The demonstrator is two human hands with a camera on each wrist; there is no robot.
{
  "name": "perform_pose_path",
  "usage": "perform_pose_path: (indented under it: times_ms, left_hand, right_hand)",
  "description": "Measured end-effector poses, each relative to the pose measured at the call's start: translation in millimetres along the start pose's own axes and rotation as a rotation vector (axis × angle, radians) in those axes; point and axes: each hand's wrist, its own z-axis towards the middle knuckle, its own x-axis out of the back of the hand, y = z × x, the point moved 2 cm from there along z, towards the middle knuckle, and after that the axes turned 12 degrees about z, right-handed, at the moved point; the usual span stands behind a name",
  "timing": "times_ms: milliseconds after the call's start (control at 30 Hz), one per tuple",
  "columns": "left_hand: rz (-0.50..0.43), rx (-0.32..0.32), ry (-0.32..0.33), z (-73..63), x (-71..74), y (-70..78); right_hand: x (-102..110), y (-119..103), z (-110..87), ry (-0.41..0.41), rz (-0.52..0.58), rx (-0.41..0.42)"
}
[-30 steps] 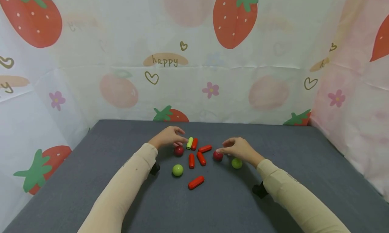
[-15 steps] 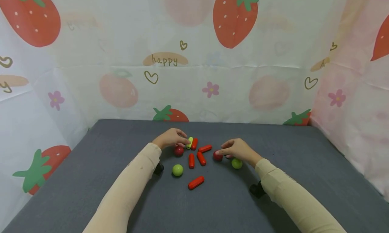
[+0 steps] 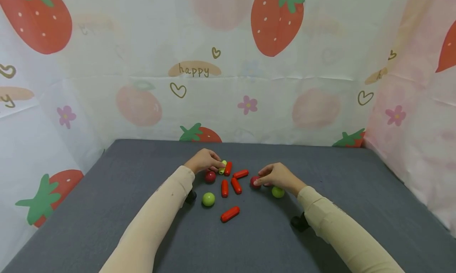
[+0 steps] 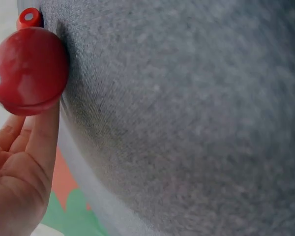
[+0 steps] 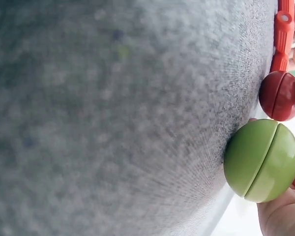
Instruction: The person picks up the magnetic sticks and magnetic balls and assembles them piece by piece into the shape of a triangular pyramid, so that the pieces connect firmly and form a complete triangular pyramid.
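Observation:
At the back of the group, my left hand (image 3: 205, 160) has its thumb and fingers at a light-green tube (image 3: 221, 171), overlapping its upper part. Under that palm sits a glossy red ball (image 3: 210, 177); in the left wrist view this red ball (image 4: 29, 69) hides my fingertips. On the right, my right hand (image 3: 281, 175) holds a second red ball (image 3: 254, 181) between thumb and fingers, on the table. Below its palm rests a green ball (image 3: 278, 192); in the right wrist view the green ball (image 5: 260, 160) shows a seam and covers part of the hand.
Several red tubes with rounded ends lie between my hands, one red tube (image 3: 229, 214) nearer me than the others. Another green ball (image 3: 208, 199) sits left of centre. The dark grey table (image 3: 263, 241) ends at a strawberry-printed cloth (image 3: 228, 118) behind.
My left hand has moved right, bringing its thumb over the light-green tube. My right hand stays at its red ball, its thumb shifted slightly across it. The other pieces lie where they were.

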Motion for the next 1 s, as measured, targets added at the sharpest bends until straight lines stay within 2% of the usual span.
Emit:
perform_pose_path:
  times_ms: [367, 600, 800, 1000]
  left_hand:
    - [0.005, 0.037, 0.032, 3.4, -3.0, 3.4]
    - [0.018, 0.036, 0.036, -0.3, -1.5, 7.6]
    - [0.031, 0.061, 0.038, -3.2, 1.4, 9.4]
    - [0.105, 0.071, 0.044, -2.3, 1.5, 8.5]
  right_hand:
    - [-4.4, -3.2, 0.2, -0.026, 0.069, 0.027]
    - [-3.7, -3.2, 0.3, -0.028, 0.064, 0.038]
    - [-3.4, -3.1, 0.6, -0.023, 0.057, 0.023]
    - [-0.5, -1.7, 0.8, -0.033, 0.057, 0.015]
